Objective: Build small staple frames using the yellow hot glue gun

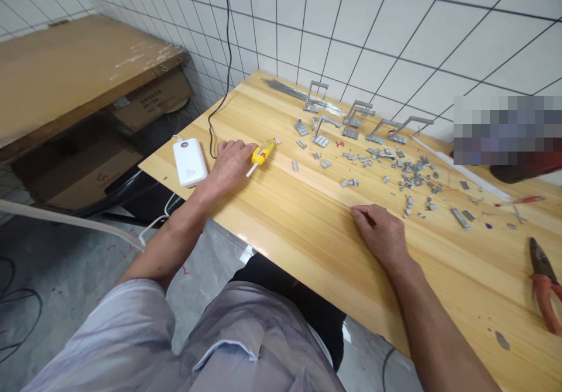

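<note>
My left hand point(232, 162) lies at the left part of the wooden table, its fingers curled around the handle side of a yellow glue gun point(262, 153). A white glue stick point(252, 170) pokes out of the gun's rear, towards me. Just left of that hand is a white power bank point(189, 162). My right hand point(381, 231) rests on the table near the middle, fingers curled in and thumb against the forefinger, with nothing visible between them. Beyond it lie many small grey metal pieces point(415, 175) in a loose pile.
Bent grey metal frames point(360, 111) stand along the back, near a bundle of thin rods point(290, 90). Red-handled pliers point(544, 289) and a red pen point(522, 200) lie at the right. A black cable point(227, 58) hangs down the tiled wall. Another table point(88, 58) stands at the left.
</note>
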A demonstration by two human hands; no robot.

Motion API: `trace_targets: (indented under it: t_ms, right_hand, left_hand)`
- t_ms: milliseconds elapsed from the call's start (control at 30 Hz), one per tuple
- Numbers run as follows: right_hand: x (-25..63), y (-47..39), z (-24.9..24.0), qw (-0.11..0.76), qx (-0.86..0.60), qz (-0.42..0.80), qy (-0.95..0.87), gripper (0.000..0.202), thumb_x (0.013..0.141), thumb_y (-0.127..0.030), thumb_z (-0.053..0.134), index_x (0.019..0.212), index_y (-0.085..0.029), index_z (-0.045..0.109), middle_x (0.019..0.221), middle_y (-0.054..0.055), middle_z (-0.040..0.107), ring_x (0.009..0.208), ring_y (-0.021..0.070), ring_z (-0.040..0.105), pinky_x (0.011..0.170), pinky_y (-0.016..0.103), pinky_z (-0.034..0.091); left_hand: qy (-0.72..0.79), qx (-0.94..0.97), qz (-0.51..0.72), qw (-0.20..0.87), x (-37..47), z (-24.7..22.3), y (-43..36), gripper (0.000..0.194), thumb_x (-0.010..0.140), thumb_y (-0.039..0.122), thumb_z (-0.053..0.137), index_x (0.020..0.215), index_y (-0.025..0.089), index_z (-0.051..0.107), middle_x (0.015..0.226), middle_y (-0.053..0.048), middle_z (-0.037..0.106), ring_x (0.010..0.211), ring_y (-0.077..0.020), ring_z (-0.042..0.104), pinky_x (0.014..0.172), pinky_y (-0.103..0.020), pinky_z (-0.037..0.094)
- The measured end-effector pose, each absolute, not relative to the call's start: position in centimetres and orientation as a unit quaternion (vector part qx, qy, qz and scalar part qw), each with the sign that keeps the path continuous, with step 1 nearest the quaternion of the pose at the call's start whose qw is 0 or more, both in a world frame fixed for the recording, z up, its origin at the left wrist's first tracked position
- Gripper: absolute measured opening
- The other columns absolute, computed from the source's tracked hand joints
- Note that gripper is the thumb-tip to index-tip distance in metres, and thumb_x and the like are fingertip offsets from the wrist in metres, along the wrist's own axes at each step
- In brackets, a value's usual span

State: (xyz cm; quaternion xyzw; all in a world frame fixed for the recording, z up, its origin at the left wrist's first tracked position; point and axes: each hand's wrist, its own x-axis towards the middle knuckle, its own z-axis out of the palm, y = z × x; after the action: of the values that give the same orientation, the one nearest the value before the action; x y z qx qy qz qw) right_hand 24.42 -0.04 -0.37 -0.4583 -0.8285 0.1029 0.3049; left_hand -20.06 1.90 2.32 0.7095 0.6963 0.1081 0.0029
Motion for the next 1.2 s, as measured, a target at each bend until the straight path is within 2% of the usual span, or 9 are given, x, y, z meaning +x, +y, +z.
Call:
trace_targets:
  t_ms: [167,400,633,867,1200]
  right_hand:
    - [24.4,0.0,-0.4,0.313,-0.458,0.094,-0.827,0.024,0.108,-0.037,0.063,0.098,-0.028,0.083,0.092,0.004,0.087,0.079,0.0236,0.081,0.072,0.036,0.062]
    - [24.4,0.0,-0.4,0.314,-0.450,0.094,-0.831,0.024,0.107,-0.033,0.063,0.097,-0.028,0.083,0.092,0.004,0.087,0.079,0.0233,0.082,0.072,0.036,0.062]
    - [24.5,0.0,-0.6,0.314,-0.448,0.091,-0.832,0.023,0.108,-0.034,0.064,0.100,-0.027,0.084,0.094,0.005,0.088,0.080,0.0233,0.082,0.073,0.036,0.064]
    - [24.3,0.0,-0.5,0.328,-0.432,0.069,-0.837,0.021,0.107,-0.031,0.064,0.098,-0.026,0.083,0.090,0.004,0.087,0.076,0.0217,0.082,0.068,0.033,0.062]
    - [24.4,0.0,-0.6,0.322,-0.437,0.067,-0.837,0.023,0.109,-0.033,0.063,0.099,-0.026,0.083,0.092,0.004,0.088,0.078,0.0224,0.083,0.070,0.034,0.063]
  left_hand:
    - [0.687,0.720,0.102,-0.014,-19.9,1.8,2.1,0.048,0.103,0.020,0.051,0.146,0.029,0.070,0.121,-0.016,0.075,0.115,-0.0389,0.062,0.106,-0.056,0.041]
    - [0.699,0.709,0.096,0.003,-19.8,2.0,2.2,0.048,0.102,0.017,0.050,0.144,0.025,0.072,0.124,-0.018,0.074,0.119,-0.0406,0.063,0.108,-0.058,0.039]
    - [0.706,0.700,0.102,0.000,-20.1,2.6,1.9,0.052,0.103,0.015,0.047,0.147,0.028,0.071,0.125,-0.016,0.075,0.121,-0.0391,0.063,0.107,-0.057,0.039]
    - [0.694,0.714,0.086,0.019,-19.8,3.0,1.9,0.047,0.105,0.021,0.050,0.147,0.025,0.071,0.125,-0.018,0.075,0.118,-0.0399,0.064,0.108,-0.057,0.039]
    - [0.704,0.705,0.089,0.013,-20.2,3.0,1.9,0.048,0.106,0.017,0.049,0.147,0.027,0.072,0.125,-0.016,0.074,0.121,-0.0381,0.063,0.108,-0.056,0.038]
